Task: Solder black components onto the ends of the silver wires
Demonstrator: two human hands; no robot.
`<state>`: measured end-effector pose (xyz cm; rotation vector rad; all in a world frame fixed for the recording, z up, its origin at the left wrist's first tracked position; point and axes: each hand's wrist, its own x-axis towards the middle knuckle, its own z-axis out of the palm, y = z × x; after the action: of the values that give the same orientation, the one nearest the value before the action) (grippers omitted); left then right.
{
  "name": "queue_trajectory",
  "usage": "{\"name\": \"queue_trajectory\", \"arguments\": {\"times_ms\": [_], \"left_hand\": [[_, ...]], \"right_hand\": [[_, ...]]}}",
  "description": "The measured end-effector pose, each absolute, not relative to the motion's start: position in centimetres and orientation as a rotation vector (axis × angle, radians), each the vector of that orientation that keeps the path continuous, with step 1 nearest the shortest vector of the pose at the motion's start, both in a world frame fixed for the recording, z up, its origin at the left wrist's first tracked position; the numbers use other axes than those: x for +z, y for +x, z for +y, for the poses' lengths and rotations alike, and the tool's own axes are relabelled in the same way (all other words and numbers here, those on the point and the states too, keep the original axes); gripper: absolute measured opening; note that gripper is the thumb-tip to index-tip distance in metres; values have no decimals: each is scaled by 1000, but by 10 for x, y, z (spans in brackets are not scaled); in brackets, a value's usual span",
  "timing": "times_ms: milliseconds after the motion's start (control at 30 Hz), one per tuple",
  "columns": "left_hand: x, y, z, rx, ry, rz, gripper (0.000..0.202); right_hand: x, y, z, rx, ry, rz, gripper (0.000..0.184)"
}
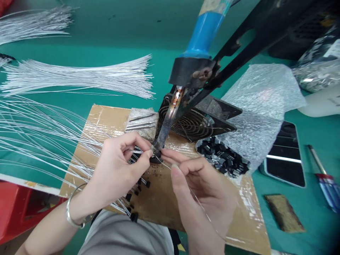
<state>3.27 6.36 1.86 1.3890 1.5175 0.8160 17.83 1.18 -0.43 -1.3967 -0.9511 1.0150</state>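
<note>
A soldering iron [168, 122] with a blue handle is clamped in a black metal stand [239, 60], its tip pointing down between my hands. My left hand [123, 166] pinches a thin white wire close to the tip; the wire's end and the joint are partly hidden by my fingers. Between the thumb and fingers of my right hand [202, 187] runs a thin solder wire [200, 205], reaching up to the tip and trailing down across the palm. Beside my left hand, several white wires [87, 141] fan out, some ending in black connectors [134, 216].
Brown cardboard [159, 209] covers the green table. Behind the tip stand a round-grilled fan [196, 124] and a grey pad [143, 132] with metal rods. To the right are black parts [223, 156], bubble wrap [260, 106], a phone [285, 156], a screwdriver [328, 187] and a sponge [284, 212].
</note>
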Motion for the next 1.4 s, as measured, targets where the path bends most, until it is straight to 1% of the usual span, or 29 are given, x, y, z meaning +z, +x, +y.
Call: {"name": "queue_trajectory", "arguments": {"times_ms": [767,1400], "left_hand": [[19,34,62,807,1405,1510,9],[19,32,61,810,1451,1540,9]], "right_hand": [[-6,176,12,1001,-1365,-930,18],[-18,178,11,885,-1316,-1055,16]]}}
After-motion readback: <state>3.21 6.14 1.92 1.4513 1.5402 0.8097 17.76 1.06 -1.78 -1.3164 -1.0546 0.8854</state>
